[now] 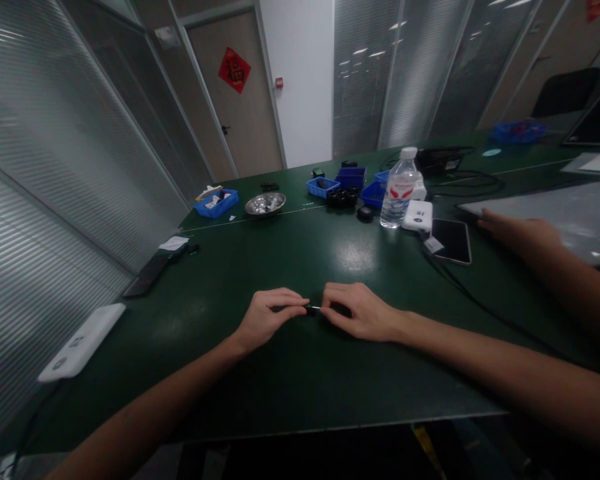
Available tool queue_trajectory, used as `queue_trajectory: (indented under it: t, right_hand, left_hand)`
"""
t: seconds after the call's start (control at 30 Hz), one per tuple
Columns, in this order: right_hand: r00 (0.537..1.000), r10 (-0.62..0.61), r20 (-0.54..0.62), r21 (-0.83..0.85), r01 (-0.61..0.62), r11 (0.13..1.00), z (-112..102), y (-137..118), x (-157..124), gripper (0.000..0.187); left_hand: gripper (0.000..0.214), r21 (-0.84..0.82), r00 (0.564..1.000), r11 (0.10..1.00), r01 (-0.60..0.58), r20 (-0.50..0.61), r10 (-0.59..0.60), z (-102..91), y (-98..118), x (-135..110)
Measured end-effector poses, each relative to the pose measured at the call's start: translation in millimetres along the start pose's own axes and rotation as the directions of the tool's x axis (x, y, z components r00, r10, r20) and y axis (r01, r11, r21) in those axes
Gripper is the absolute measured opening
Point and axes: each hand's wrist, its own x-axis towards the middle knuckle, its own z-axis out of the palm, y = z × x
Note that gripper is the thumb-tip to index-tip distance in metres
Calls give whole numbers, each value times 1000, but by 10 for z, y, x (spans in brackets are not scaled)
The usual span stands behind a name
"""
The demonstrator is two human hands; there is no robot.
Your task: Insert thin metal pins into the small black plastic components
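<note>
My left hand point(270, 315) and my right hand point(357, 311) rest on the dark green table point(300, 373), fingertips nearly meeting at its middle. Between them is a small dark part point(311, 309) with a thin light pin sticking out toward the right hand. The left hand's thumb and fingers are pinched on the dark part. My right hand's fingers are curled and pinch the pin end, with something dark under the fingers that I cannot make out.
Another person's hand point(515, 232) lies on the table at the right, beside a phone point(451, 241), a white box point(419, 216) and a water bottle point(399, 189). Blue bins point(350, 179), a metal bowl point(265, 203), cables and a white device point(83, 341) are farther off.
</note>
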Motion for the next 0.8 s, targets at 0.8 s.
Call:
queue_trajectory:
  t: [0.8]
  right_hand:
    - [989, 40, -144, 120, -22, 992, 61, -86, -4, 17]
  left_hand:
    - [17, -85, 988, 995, -47, -150, 34, 46, 51, -27]
